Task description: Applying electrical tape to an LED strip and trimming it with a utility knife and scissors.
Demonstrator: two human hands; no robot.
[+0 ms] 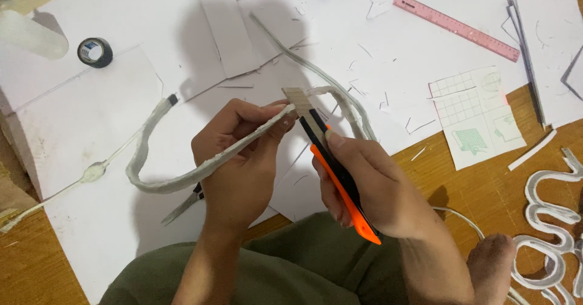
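left hand (240,159) is curled around a long flat white strip (182,180), thumb and fingers pinching it near its upper end, just beside a small tan cardboard tab (297,98). the strip runs from that pinch down and to the left, loops round over the white sheets (79,135) and climbs back up to a dark-tipped end (172,99) near the top left. a 2nd length of the same stuff arcs away to the right of the tab and up across the paper.

right hand (364,183) is clenched on an orange & black utility knife (337,177), index finger laid along its back, blade end up against the strip and the tab right where the left fingers pinch (can't tell if the blade itself is cutting in). the orange tail sticks out below the palm.

w/ the rest: scissors (185,205) lie under the left wrist on the paper, only the blades showing. a roll of dark tape (95,52) sits top left, well apart. a pink ruler (455,26) lies at a slant top right, and a printed sheet w/ green grids (477,117) is near it, on the edge of the wooden floor (36,268). curly white strip shapes (549,220) lie at far right, beside a bare foot (492,259). olive trousers fill the bottom middle.
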